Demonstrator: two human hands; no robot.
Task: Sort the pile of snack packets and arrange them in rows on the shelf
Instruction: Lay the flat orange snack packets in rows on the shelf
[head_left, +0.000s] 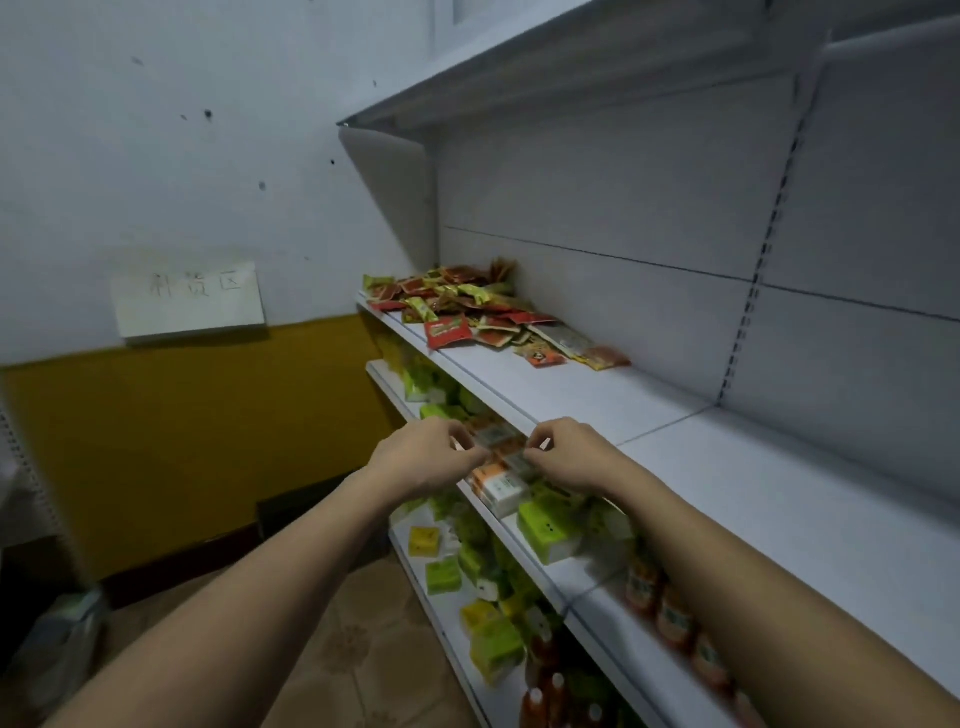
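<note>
A pile of red, green and yellow snack packets (467, 306) lies at the far left end of the white shelf (753, 483), against its back panel. A few loose packets (576, 353) trail off the pile to the right. Both my hands are held close together just in front of the shelf's front edge. My left hand (421, 457) pinches a small grey-and-orange packet (493, 435) with curled fingers. My right hand (566, 457) pinches another small packet (519, 463) right beside it. How many packets sit between the hands I cannot tell.
The shelf below carries green boxes (548, 530) and orange-white boxes (498, 486); lower shelves hold more green and yellow boxes and orange bottles (675, 613). An upper shelf (519, 67) overhangs. A paper sign (189, 301) hangs on the left wall.
</note>
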